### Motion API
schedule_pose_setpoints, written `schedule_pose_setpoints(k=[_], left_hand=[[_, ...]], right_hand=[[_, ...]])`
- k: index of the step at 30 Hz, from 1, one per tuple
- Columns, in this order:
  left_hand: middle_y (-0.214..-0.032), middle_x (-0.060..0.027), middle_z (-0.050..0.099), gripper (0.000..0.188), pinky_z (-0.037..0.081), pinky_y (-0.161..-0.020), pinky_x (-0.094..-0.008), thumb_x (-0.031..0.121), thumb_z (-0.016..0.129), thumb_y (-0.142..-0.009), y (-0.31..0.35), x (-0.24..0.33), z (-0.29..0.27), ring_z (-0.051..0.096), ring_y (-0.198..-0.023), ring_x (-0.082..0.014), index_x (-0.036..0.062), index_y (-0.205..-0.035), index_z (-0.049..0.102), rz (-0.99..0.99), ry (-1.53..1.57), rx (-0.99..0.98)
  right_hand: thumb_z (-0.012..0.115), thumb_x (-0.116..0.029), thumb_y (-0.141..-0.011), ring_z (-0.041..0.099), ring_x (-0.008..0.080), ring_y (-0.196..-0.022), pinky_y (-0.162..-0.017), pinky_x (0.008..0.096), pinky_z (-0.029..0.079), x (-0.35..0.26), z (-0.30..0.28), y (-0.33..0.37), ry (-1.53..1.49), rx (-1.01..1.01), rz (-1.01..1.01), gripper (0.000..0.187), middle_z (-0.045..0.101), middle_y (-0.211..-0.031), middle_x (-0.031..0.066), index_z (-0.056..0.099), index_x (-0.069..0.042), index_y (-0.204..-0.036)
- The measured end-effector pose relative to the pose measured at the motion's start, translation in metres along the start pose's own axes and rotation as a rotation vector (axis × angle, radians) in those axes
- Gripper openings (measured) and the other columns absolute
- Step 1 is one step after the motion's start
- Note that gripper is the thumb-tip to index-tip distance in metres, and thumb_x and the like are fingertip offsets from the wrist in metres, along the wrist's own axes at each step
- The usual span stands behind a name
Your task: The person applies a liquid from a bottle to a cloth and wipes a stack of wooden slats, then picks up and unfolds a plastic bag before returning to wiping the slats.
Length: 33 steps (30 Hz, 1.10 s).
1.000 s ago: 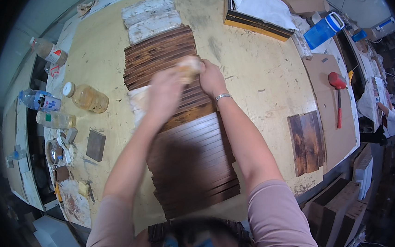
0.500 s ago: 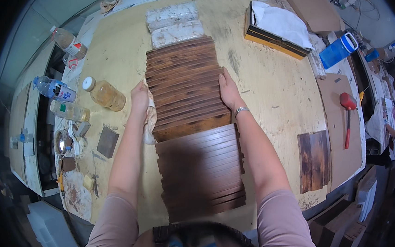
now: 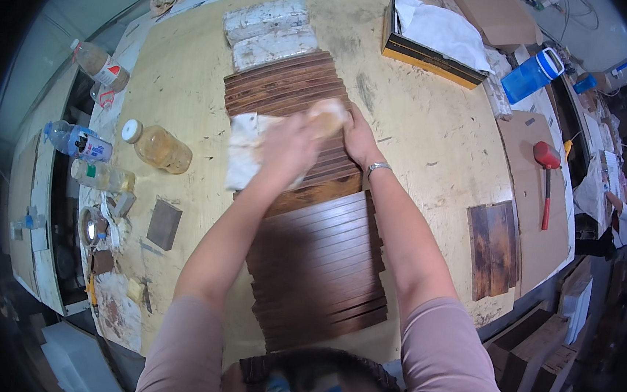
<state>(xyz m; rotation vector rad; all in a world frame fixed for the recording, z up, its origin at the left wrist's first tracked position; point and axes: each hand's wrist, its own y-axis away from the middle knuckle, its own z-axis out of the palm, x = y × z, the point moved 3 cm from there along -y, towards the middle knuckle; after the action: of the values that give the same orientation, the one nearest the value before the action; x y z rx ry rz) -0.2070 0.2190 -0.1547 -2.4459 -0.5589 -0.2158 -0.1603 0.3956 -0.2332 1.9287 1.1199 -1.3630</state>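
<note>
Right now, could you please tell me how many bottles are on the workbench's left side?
3: one at the far left corner, a clear blue-labelled one lying lower, and another just below. Others may be hidden.

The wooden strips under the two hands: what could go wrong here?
1. Both hands, left hand and right hand, press a pale pad on the dark wooden strips; these lie loose side by side, so one might slide out of line.
2. The white cloth lies beside the left hand and could be dragged along.
</note>
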Motion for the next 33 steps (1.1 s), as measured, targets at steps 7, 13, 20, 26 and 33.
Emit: schedule_pose_setpoints(k=[7,13,20,26,33], left_hand=[[-0.096,-0.0114,0.066,0.026,0.05,-0.077,-0.0347,0.011,0.059,-0.091,0.129,-0.103,-0.107,0.064,-0.084,-0.024,0.0041,-0.114,0.068,-0.8,0.25,-0.036],[-0.131,-0.0149,0.057,0.041,0.045,-0.102,-0.0345,0.008,0.044,-0.099,0.141,-0.082,-0.131,0.058,-0.116,-0.0221,-0.006,-0.138,0.043,-0.906,1.525,0.223],[-0.13,-0.0145,0.057,0.039,0.047,-0.101,-0.0353,0.005,0.043,-0.099,0.144,-0.052,-0.145,0.059,-0.116,-0.0221,-0.0081,-0.135,0.045,-0.903,1.763,0.338],[-0.108,-0.0099,0.067,0.03,0.052,-0.085,-0.0264,-0.005,0.06,-0.089,0.181,-0.066,-0.188,0.064,-0.095,-0.0139,-0.0059,-0.119,0.061,-0.996,1.183,0.549],[-0.111,-0.01,0.064,0.036,0.048,-0.091,-0.0295,-0.002,0.068,-0.082,0.246,-0.076,-0.235,0.063,-0.098,-0.0214,0.0014,-0.118,0.064,-0.899,0.206,0.465]], right_hand=[[0.042,-0.027,-0.1,0.048,0.0433,-0.125,-0.105,0.0407,0.038,-0.021,0.002,0.007,0.106,0.075,0.057,0.052,0.052,-0.131,0.0314,0.038,0.006,-0.141],[0.059,-0.032,-0.092,0.051,0.0398,-0.124,-0.105,0.0429,0.04,-0.074,-0.009,0.017,0.452,0.346,-0.102,0.062,0.05,-0.135,0.029,0.041,0.006,-0.138],[0.071,-0.021,-0.086,0.062,0.0155,-0.094,-0.083,0.0293,0.049,-0.169,0.119,0.083,-0.269,-0.647,-0.138,0.037,0.067,-0.104,0.0118,0.063,0.005,-0.112],[0.065,-0.017,-0.088,0.049,0.0075,-0.061,-0.059,0.0262,0.043,-0.179,0.135,0.099,-0.244,-0.665,0.034,0.026,0.059,-0.064,0.0002,0.066,0.003,-0.072],[0.057,-0.012,-0.096,0.061,0.0113,-0.078,-0.075,0.0278,0.05,-0.216,0.118,0.137,-0.854,-0.599,0.36,0.014,0.065,-0.083,0.0028,0.063,-0.002,-0.089]])
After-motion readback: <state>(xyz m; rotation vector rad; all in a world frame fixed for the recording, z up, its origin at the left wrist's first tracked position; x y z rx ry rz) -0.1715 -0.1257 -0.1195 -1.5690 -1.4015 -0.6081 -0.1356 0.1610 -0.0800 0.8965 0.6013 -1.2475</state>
